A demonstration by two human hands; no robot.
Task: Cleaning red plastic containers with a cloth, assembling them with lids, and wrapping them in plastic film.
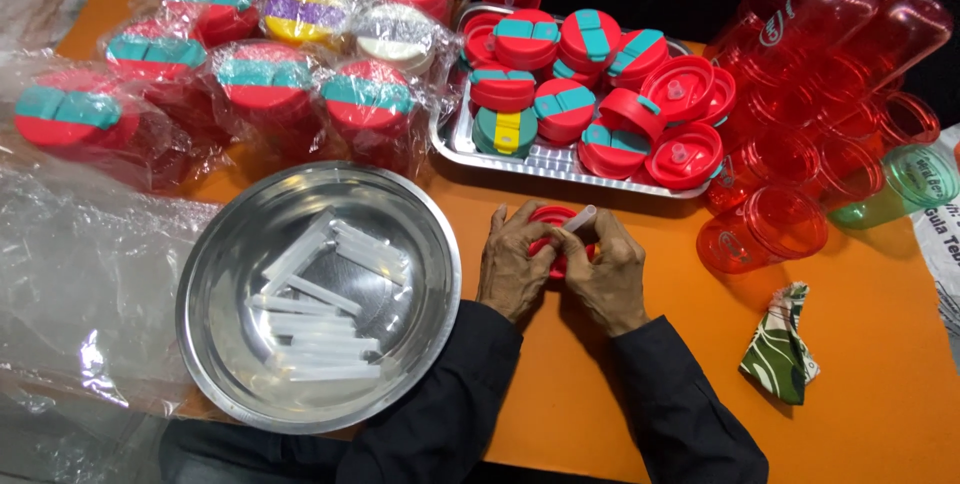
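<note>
holding, both hands: the left hand (515, 266) and the right hand (607, 279) are closed together around one red lid (553, 234) on the orange table (880, 384), and a short clear tube (580, 218) stands out of it between the fingers.
steel bowl (225, 244): it is just beside the left sleeve and holds many loose clear tubes (310, 314); i judge that an elbow push could tip it and scatter them.
plastic sheet (70, 274): it lies under the bowl edge, so the bowl may slide on it.
tray (455, 144): the red and teal lids (575, 74) are heaped high; a reaching hand could roll some off.
red cups (800, 134): they lie on their sides near the right hand and could roll.
tube in lid: pressed at an angle, it may bend or slip out.
</note>
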